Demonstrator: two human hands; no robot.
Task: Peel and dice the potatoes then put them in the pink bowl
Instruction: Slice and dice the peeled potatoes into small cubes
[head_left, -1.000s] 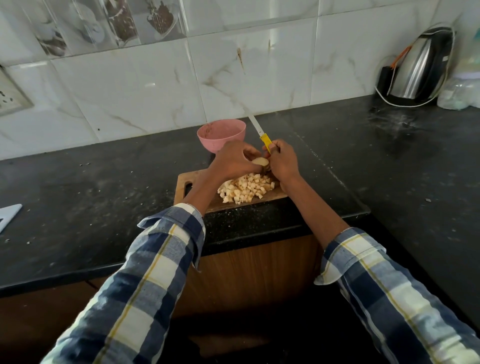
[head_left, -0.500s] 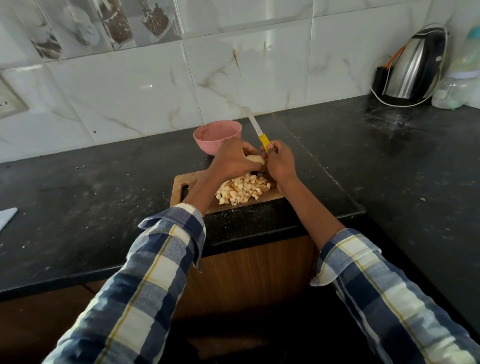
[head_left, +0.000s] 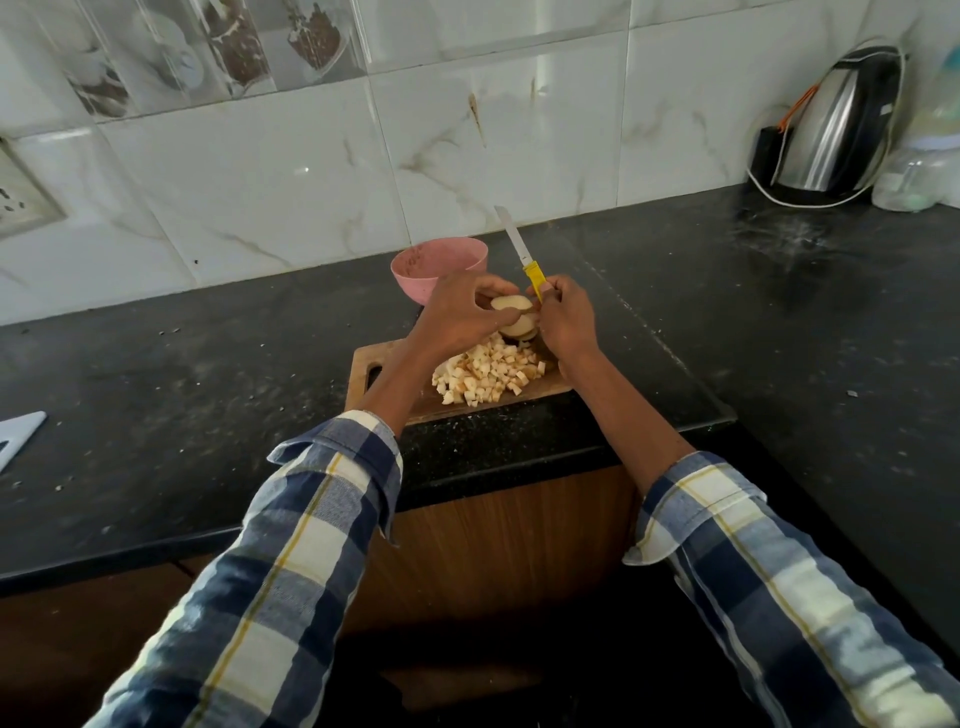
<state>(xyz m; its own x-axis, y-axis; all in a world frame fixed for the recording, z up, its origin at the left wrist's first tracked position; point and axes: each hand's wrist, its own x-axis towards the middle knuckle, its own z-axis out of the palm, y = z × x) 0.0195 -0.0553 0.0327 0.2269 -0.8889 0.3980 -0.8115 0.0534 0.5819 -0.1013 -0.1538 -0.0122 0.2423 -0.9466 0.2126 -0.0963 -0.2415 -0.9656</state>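
My left hand (head_left: 457, 317) pinches a stack of pale potato slices (head_left: 514, 317) just above the far end of the wooden cutting board (head_left: 363, 364). My right hand (head_left: 563, 317) grips the yellow handle of a knife (head_left: 522, 254), whose white blade points up and away toward the wall; its fingers also touch the slices. A heap of diced potato (head_left: 488, 376) lies on the board below both hands. The pink bowl (head_left: 436, 265) stands just behind my left hand on the black counter and looks empty.
The black counter (head_left: 182, 374) runs left and right, with its front edge under my forearms. A steel kettle (head_left: 836, 130) with its cord and a plastic bottle (head_left: 919, 171) stand at the far right by the tiled wall. A white object (head_left: 18, 434) lies at the left edge.
The slices in my left hand have fanned apart a little and show more plainly. Both hands stay over the far end of the board, and the knife keeps its upward tilt.
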